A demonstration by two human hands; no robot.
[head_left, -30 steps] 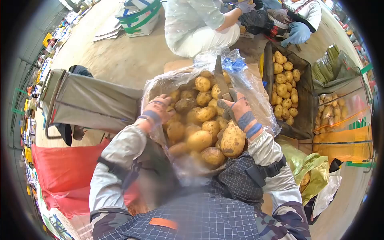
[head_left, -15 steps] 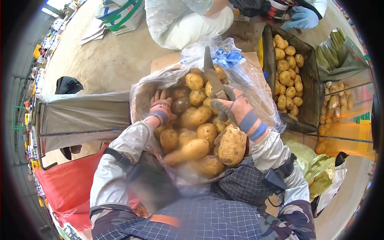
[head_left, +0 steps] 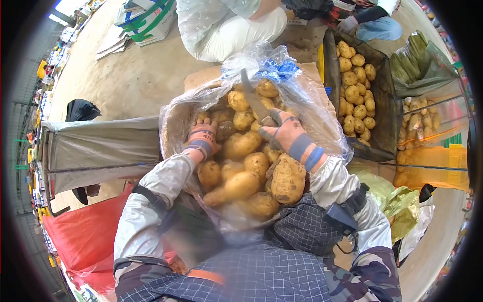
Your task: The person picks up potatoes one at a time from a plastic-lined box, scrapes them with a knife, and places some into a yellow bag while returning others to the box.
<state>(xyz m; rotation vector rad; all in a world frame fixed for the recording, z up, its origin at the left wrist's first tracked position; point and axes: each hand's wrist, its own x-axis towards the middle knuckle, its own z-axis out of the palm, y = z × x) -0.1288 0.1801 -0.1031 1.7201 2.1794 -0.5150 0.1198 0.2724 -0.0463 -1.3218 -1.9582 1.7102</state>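
Observation:
My right hand [head_left: 288,132], in an orange glove with grey fingers, is closed round the handle of a knife [head_left: 253,94]. The dull, broad blade points up and left over the potatoes. At the left inner side of a plastic-lined box [head_left: 173,123], my left hand [head_left: 203,137] curls its gloved fingers over a small potato [head_left: 203,116]; only its far end shows. Several yellow potatoes fill the box. A long potato [head_left: 241,185] lies nearest me, beside a large soil-marked potato [head_left: 288,178]. Clear film [head_left: 329,123] hangs over the box's right side.
A dark crate [head_left: 385,108] of potatoes stands at the right, near bagged potatoes [head_left: 420,118]. A person in white trousers [head_left: 246,38] sits beyond the box; another person's gloved hand [head_left: 347,24] shows farther right. Grey sheeting [head_left: 100,148] and red sheeting [head_left: 85,226] lie left.
The view has shifted slightly. The knife in my right hand has tilted further left. A potato end now shows past my left fingertips. The other person's gloved hand has come into sight at the top.

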